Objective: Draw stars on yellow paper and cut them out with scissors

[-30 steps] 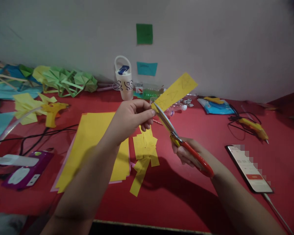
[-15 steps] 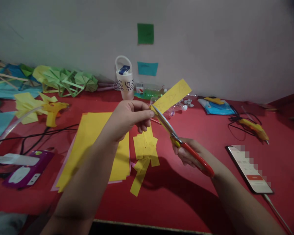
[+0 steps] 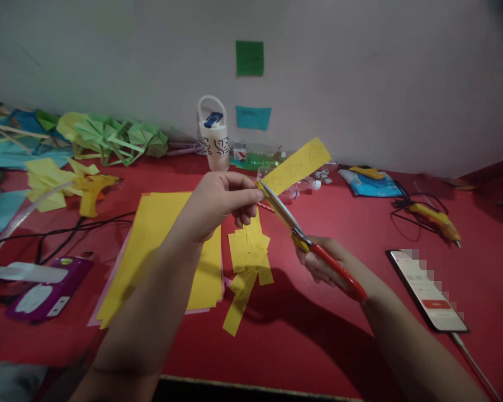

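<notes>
My left hand (image 3: 230, 198) pinches the near end of a yellow paper strip (image 3: 299, 164), which slants up to the right and bears faint pencil lines. In my right hand (image 3: 324, 259) are scissors (image 3: 335, 272) with red handles. Their blades meet the strip close to my left fingertips; whether they are fully closed is hard to make out. Below my hands lies a loose pile of yellow paper pieces (image 3: 249, 251). Partly behind my left forearm is a stack of yellow sheets (image 3: 201, 279) with pink paper under it.
A glue gun (image 3: 91, 192) and a purple power strip (image 3: 50, 296) with cables lie left. Another glue gun (image 3: 436, 220) and a phone (image 3: 430, 290) lie right. A tumbler (image 3: 214, 139), plastic bottles (image 3: 262, 159) and green folded paper shapes (image 3: 109, 137) line the wall.
The far end of the yellow strip has tilted slightly down and to the right. Both hands and the scissors have hardly moved.
</notes>
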Motion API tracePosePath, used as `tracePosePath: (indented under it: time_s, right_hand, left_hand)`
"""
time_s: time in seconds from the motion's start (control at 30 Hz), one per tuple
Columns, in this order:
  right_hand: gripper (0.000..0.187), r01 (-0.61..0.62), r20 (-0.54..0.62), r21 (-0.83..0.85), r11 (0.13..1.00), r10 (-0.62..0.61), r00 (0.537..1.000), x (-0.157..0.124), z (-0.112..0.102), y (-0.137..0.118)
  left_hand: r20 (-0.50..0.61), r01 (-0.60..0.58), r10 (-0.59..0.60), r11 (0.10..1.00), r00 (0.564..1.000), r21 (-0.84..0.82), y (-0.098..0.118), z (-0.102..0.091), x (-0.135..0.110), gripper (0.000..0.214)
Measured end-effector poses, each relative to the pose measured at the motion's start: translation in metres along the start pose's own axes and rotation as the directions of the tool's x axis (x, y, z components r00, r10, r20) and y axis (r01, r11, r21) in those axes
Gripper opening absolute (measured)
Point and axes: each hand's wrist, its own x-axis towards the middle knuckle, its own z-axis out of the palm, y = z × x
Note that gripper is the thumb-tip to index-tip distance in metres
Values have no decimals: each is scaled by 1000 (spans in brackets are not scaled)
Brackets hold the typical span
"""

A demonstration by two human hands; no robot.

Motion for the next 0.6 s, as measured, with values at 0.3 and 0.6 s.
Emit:
tracePosePath:
  time_s: [0.3,0.6]
  right_hand:
    - [57,-8,-10,-12,1000,7,1000,1,0,-3]
    - [55,30,-37,-25,999,-30,999,1,0,-11]
  left_hand:
    - [-1,-4,4,998,1000,55,0,-1,-1,11]
    - [-34,-119,126,980,991,158,-1,4,-3,12]
